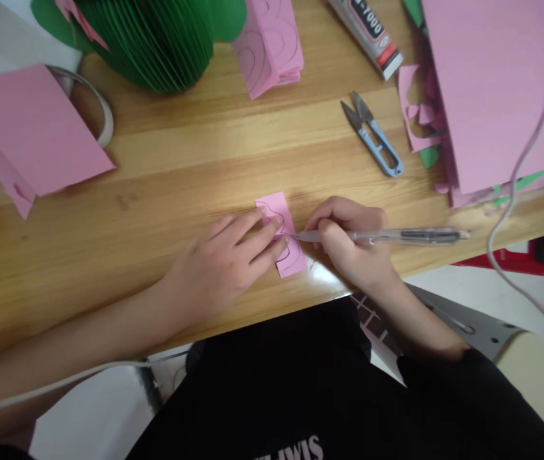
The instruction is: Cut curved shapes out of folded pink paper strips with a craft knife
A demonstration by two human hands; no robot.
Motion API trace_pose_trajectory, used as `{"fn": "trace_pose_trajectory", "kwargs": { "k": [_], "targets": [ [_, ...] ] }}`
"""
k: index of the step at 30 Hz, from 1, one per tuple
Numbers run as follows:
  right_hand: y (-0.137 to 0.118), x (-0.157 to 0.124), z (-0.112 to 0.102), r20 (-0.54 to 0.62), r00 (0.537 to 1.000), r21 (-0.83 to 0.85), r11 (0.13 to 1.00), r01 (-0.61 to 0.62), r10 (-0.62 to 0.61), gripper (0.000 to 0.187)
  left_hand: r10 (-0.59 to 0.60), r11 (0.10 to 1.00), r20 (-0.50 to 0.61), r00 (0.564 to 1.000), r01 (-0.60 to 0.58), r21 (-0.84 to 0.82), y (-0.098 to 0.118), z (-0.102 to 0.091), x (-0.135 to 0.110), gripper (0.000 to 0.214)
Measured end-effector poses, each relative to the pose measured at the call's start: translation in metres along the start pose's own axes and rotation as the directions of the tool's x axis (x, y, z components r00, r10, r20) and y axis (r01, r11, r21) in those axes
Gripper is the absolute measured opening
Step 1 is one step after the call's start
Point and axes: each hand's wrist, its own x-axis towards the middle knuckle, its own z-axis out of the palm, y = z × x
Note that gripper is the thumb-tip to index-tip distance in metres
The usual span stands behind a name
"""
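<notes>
Pink slip [285, 237] lies flat near the table's [157, 191] front edge, long axis running away from the person. Left hand [226, 262] sits just left of the slip, fingers flat, pinning it. Right hand [348, 246], just right of it, grips a pen [387, 236], tip touching the slip's middle. Beyond the slip: blue snips [372, 134], farther a glue tube [370, 32].

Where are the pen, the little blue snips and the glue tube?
pen [396, 236], head view, middle of its clear barrel
snips [381, 145], head view, blue handle
glue tube [372, 29], head view, its printed label
</notes>
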Motion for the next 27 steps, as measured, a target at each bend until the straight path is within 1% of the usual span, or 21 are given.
{"fn": "trace_pose_trajectory", "kwargs": {
  "k": [4, 9, 17, 20, 24, 27],
  "targets": [
    [0.002, 0.0, 0.001, -0.004, 1.0, -0.004, 1.0, 0.023, -0.023, 0.019, -0.005, 1.0, 0.006, 1.0, 0.005, -0.021, 0.0, -0.001, 0.001, 0.032],
    [0.003, 0.0, 0.001, -0.005, 0.998, 0.01, 0.998, 0.059, -0.059, 0.018, -0.003, 1.0, 0.017, 1.0, 0.003, 0.002, 0.001, -0.005, 0.002, 0.03],
    [0.002, 0.001, 0.001, -0.009, 0.998, 0.026, 0.998, 0.059, -0.059, 0.017, -0.022, 1.0, 0.018, 1.0, 0.022, 0.018, 0.004, -0.009, 0.009, 0.026],
    [0.003, 0.002, 0.002, -0.016, 0.998, 0.025, 0.998, 0.062, -0.062, 0.016, -0.036, 0.999, 0.001, 0.999, 0.036, 0.037, 0.005, -0.007, 0.011, 0.024],
    [0.004, 0.002, 0.002, -0.031, 0.997, 0.021, 0.998, 0.066, -0.065, 0.016, -0.041, 0.996, -0.049, 0.998, 0.044, 0.074, 0.01, -0.006, 0.015, 0.017],
    [0.006, 0.002, 0.002, -0.036, 0.996, 0.027, 0.997, 0.077, -0.076, 0.017, -0.046, 0.993, -0.06, 0.997, 0.052, 0.108, 0.015, -0.006, 0.017, 0.016]
  ]
}}
